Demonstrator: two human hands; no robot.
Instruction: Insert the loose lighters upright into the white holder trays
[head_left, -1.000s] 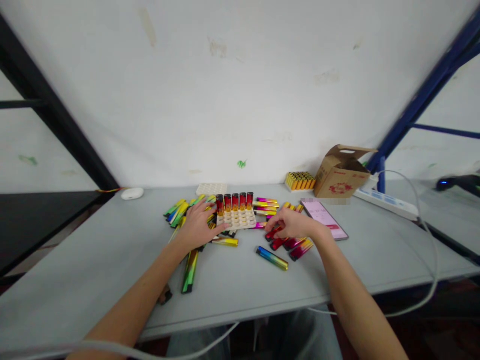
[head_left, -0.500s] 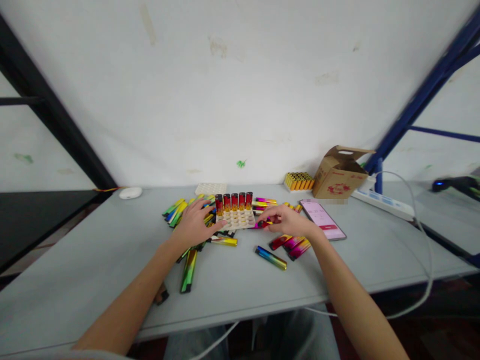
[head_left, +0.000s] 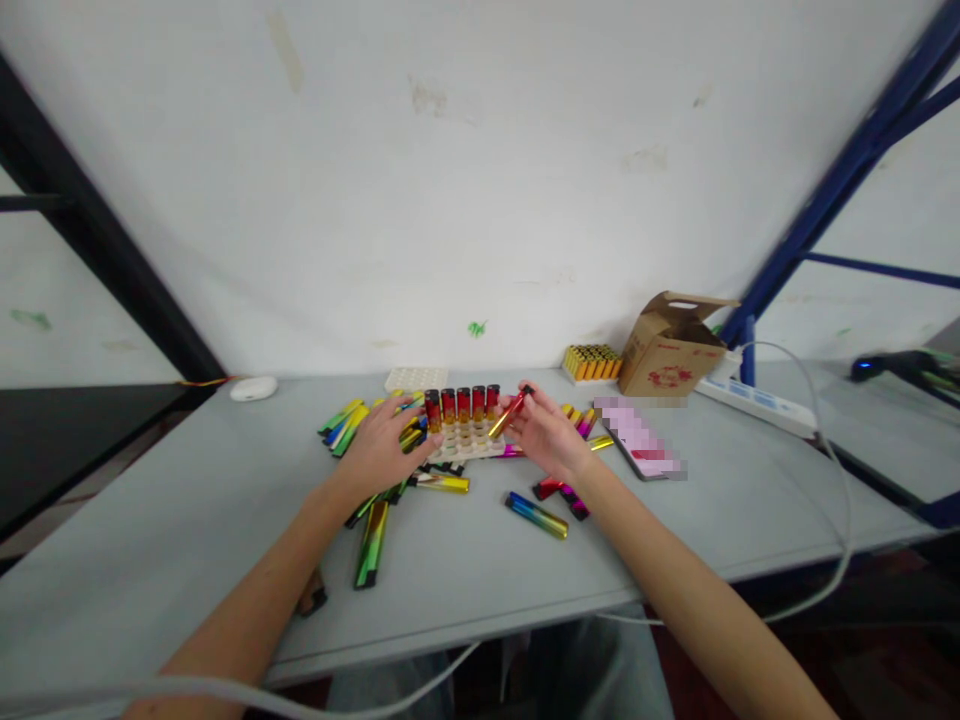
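Note:
My right hand (head_left: 553, 437) pinches a shiny red-and-gold lighter (head_left: 510, 412) with a black top, tilted above the right side of a pale tray with round holes (head_left: 466, 440). Several red lighters (head_left: 463, 404) stand upright in a row along the tray's back holes; the front holes show bare. At the tray's left edge, my left hand (head_left: 386, 445) lies with its fingers spread over a pile of loose lighters, its thumb close to or touching the tray. A yellow lighter (head_left: 442, 483) lies in front of the tray, and a blue-and-gold lighter (head_left: 537, 515) lies nearer me.
A green lighter (head_left: 371, 545) lies near the front left. Behind are another holed tray (head_left: 417, 378), a block of yellow lighters (head_left: 592, 363) and an open cardboard box (head_left: 667, 355). A phone (head_left: 637, 440), a power strip (head_left: 757, 405) and a white case (head_left: 253, 388) also lie there.
My right hand has lifted a red-and-gold lighter from among the loose ones at the tray's right and raised it over the tray. My left hand stays by the tray's left side.

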